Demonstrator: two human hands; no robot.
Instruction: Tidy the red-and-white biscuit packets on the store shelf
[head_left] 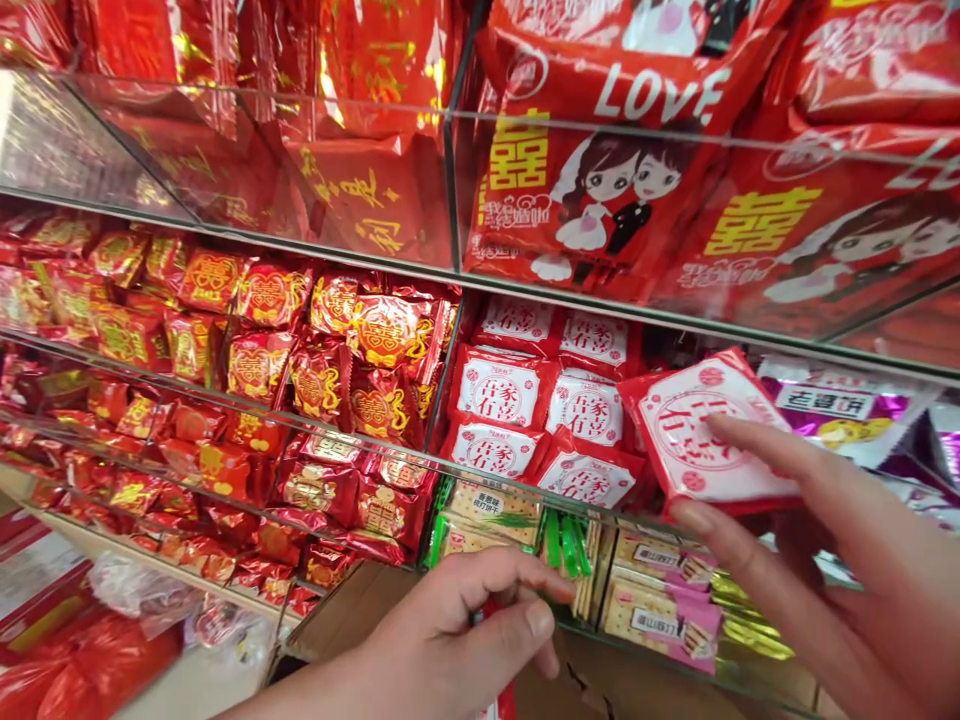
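Note:
Between the fingers and thumb of my right hand (810,560) is a red-edged packet (712,430) with a white printed face, tilted above the shelf. Similar red-and-white packets (499,385) lie in rows in the compartment just left of it. My left hand (480,620) is curled in front of the lower shelf. A red bit shows inside its grip, and a red-and-white packet end (501,705) sticks out beneath; most of that packet is hidden by the hand.
Clear dividers and shelf lips edge the compartments. Red-and-gold sweets (386,330) fill the left side. Large red bags (600,190) stand above. Below are cracker packs (664,590); purple-and-white packets (847,410) lie at right. An open cardboard box (367,610) and a red plastic bag (97,665) are underneath.

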